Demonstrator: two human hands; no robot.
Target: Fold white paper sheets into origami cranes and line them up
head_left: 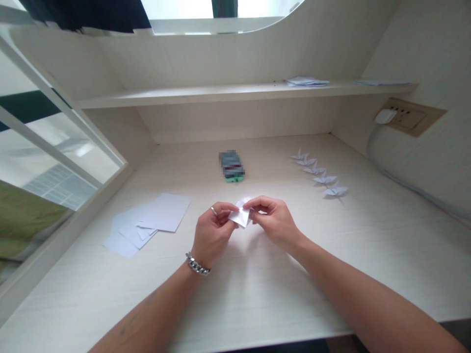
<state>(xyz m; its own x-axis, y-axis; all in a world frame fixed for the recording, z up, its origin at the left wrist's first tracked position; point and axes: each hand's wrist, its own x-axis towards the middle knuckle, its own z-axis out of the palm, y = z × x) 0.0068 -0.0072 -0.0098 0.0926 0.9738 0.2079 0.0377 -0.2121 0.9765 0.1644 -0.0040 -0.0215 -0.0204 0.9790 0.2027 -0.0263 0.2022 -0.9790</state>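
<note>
So the left hand (213, 235) and right hand (275, 223) are both pinching a small folded white paper (241, 218) over the desk (272, 309), fingertips close together. Going clockwise from that paper: a pixelated dark thing (231, 164) with a green edge at 12, five folded paper cranes (326, 180) around 2, loose white sheets (165, 212) at 9.

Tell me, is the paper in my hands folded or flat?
Folded: the paper, pinched by your left hand and right hand, shows angled facets and a pointed lower corner.
</note>
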